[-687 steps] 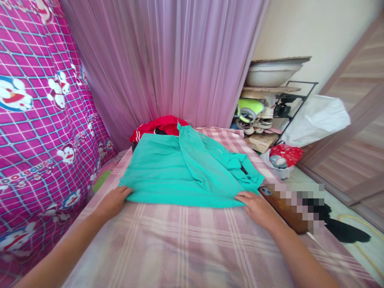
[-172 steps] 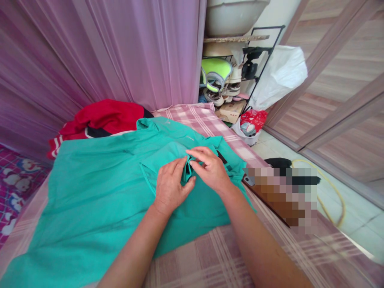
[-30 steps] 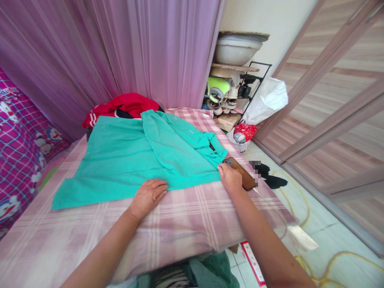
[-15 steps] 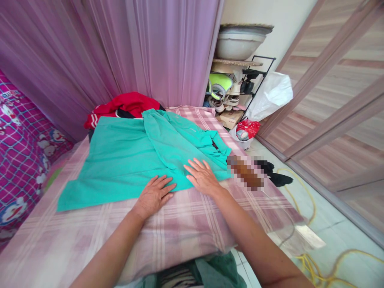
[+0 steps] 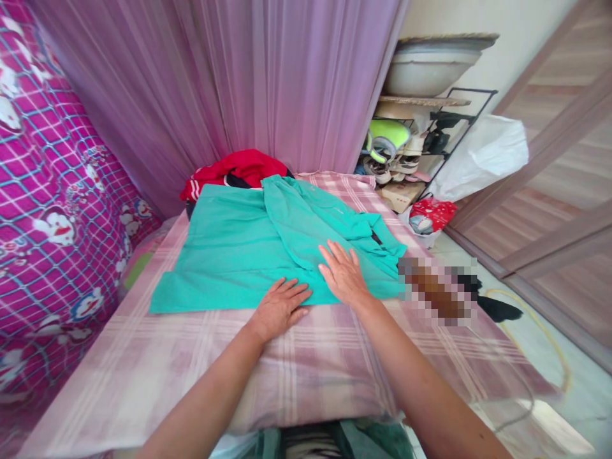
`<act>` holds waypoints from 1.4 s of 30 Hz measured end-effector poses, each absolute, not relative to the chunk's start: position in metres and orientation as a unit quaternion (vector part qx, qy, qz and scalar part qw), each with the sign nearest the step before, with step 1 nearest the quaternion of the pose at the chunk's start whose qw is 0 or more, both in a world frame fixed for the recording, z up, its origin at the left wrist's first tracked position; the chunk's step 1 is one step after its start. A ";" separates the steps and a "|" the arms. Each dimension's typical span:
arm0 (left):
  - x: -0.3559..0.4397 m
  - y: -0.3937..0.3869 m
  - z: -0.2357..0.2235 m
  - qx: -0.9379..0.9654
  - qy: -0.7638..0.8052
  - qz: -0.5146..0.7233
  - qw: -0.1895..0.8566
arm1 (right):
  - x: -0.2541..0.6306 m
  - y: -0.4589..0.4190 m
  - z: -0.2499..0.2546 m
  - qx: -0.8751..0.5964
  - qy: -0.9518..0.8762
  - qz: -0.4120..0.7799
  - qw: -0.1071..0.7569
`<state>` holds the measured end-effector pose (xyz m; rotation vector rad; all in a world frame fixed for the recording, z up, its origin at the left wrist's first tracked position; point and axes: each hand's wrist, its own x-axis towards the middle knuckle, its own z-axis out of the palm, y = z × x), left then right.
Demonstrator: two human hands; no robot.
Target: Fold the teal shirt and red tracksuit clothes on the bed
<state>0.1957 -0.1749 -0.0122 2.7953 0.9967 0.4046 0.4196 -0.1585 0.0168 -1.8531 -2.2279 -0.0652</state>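
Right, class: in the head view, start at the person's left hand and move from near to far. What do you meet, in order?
Left hand → green garment → red garment → purple curtain.

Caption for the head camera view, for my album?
Two hands, left and right, lie on a green shirt spread over a checked bedsheet.

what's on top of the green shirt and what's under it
Both hands, left and right, rest on the shirt. It lies on the plaid sheet; anything else beneath is covered.
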 end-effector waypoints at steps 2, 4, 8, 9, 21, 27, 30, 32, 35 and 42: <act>0.195 -0.176 -0.011 0.927 0.345 0.131 0.075 | 0.415 -0.154 0.007 -0.643 -0.762 0.010 0.076; 0.187 -0.176 -0.011 0.912 0.382 0.136 0.061 | 0.415 -0.152 -0.004 -0.664 -0.746 0.035 0.041; 0.144 -0.174 -0.011 0.849 0.507 0.149 -0.004 | 0.418 -0.150 -0.017 -0.693 -0.719 0.028 0.038; 0.128 -0.172 -0.012 0.829 0.539 0.145 -0.022 | 0.419 -0.150 -0.018 -0.696 -0.716 0.027 0.038; 0.011 -0.138 0.014 0.737 0.675 -0.001 -0.043 | 0.416 -0.152 -0.012 -0.703 -0.709 0.029 0.036; 0.020 -0.119 0.046 0.748 0.656 -0.071 -0.071 | 0.414 -0.154 -0.010 -0.710 -0.703 0.028 0.039; 0.017 -0.116 0.044 0.735 0.672 -0.067 -0.050 | 0.414 -0.155 -0.010 -0.714 -0.699 0.025 0.039; 0.016 -0.117 0.042 0.716 0.694 -0.049 -0.053 | 0.413 -0.155 -0.009 -0.714 -0.699 0.027 0.035; 0.027 -0.125 0.039 0.720 0.689 0.016 -0.086 | 0.412 -0.155 -0.007 -0.717 -0.695 0.032 0.025; 0.096 -0.157 0.009 0.847 0.505 0.158 0.051 | 0.411 -0.155 -0.009 -0.719 -0.694 0.030 0.026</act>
